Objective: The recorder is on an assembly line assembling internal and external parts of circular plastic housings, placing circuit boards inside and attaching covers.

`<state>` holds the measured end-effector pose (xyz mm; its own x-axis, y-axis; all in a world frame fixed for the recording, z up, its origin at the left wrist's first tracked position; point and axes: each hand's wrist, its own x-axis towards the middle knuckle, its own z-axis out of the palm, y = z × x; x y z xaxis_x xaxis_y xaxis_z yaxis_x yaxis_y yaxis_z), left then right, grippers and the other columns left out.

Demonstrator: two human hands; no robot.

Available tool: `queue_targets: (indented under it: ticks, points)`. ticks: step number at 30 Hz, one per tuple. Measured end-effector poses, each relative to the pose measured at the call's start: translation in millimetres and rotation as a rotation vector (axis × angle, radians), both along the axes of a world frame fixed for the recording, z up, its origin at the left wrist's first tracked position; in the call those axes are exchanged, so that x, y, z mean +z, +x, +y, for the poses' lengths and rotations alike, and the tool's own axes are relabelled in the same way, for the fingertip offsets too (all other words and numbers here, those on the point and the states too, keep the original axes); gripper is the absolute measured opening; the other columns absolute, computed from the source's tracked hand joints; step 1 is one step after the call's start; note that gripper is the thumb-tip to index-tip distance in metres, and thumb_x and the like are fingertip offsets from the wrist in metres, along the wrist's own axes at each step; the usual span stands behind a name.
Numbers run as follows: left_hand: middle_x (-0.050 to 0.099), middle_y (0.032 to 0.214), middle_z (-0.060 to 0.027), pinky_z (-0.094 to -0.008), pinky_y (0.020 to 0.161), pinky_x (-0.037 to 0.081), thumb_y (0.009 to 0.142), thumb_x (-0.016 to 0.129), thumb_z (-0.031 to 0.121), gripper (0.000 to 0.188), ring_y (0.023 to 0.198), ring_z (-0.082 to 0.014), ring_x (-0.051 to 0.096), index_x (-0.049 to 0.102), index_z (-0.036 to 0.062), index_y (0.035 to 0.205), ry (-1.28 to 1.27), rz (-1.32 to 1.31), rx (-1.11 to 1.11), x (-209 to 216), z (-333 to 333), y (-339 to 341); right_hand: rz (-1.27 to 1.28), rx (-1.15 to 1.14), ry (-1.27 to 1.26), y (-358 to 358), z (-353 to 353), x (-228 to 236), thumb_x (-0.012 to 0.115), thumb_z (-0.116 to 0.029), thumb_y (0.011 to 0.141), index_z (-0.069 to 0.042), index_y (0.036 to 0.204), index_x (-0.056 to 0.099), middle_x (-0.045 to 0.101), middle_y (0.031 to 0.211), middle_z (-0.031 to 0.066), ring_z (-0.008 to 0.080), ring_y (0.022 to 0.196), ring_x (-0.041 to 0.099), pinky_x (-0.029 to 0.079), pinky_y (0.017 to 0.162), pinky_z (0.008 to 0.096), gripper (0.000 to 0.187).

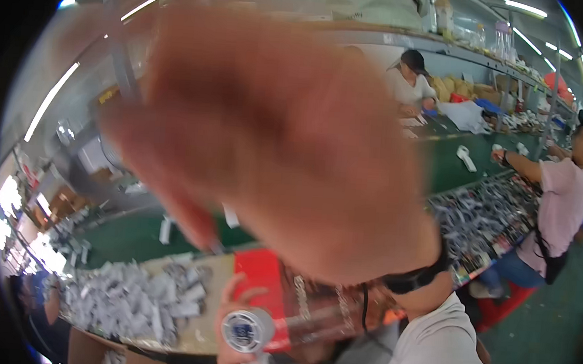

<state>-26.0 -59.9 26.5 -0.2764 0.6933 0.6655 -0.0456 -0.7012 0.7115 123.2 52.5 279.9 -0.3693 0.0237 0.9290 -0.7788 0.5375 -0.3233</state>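
Very close to the camera, my right hand fills the middle of the view, smeared by motion. A dark band circles its wrist. Its fingers point left, near a blurred grey curved thing; whether they hold anything I cannot make out. Low in the middle, my left hand is closed round a white handheld device with a round, slotted end and a dark bluish centre. The slotted end faces up. A red and brown printed sheet lies on the bench beside that hand.
A heap of grey-white parts covers the bench at left, above a cardboard box. Beyond runs a green conveyor with scattered white pieces. Many small parts lie at right, by a person in pink. Another person sits across.
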Motion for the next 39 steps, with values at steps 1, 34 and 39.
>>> queue_targets:
  ticks: [1, 34, 39]
  points:
    - [0.028, 0.138, -0.0257, -0.0438, 0.085, 0.049, 0.05, 0.087, 0.035, 0.08, 0.108, -0.0409, 0.053, 0.05, 0.001, 0.112, -0.028, -0.031, -0.023, -2, 11, 10, -0.104, -0.183, 0.142, 9, 15, -29, 0.053, -0.008, 0.086, 0.001, 0.087, 0.058, 0.057, 0.064, 0.0151, 0.0262, 0.054, 0.055, 0.042, 0.052, 0.0351, 0.01]
    - [0.051, 0.116, -0.0079, -0.0299, 0.092, 0.044, 0.059, 0.078, 0.006, 0.076, 0.108, -0.0162, 0.053, 0.04, 0.0018, 0.124, -0.591, -0.424, -0.054, -38, 33, 51, -0.081, -0.23, -0.862, 38, -23, -316, 0.063, -0.017, 0.084, -0.01, 0.137, 0.026, 0.025, 0.14, 0.0273, 0.0337, 0.11, 0.055, 0.047, 0.091, 0.0424, 0.065]
    - [0.049, 0.12, -0.0126, -0.0325, 0.095, 0.042, 0.059, 0.083, 0.013, 0.075, 0.11, -0.0193, 0.051, 0.042, 0.0025, 0.12, -0.503, -0.124, 0.033, -55, 28, 42, -0.126, -0.177, -0.912, 50, -19, -312, 0.074, -0.028, 0.077, -0.003, 0.133, 0.033, 0.038, 0.131, 0.027, 0.0315, 0.106, 0.057, 0.05, 0.087, 0.0392, 0.074]
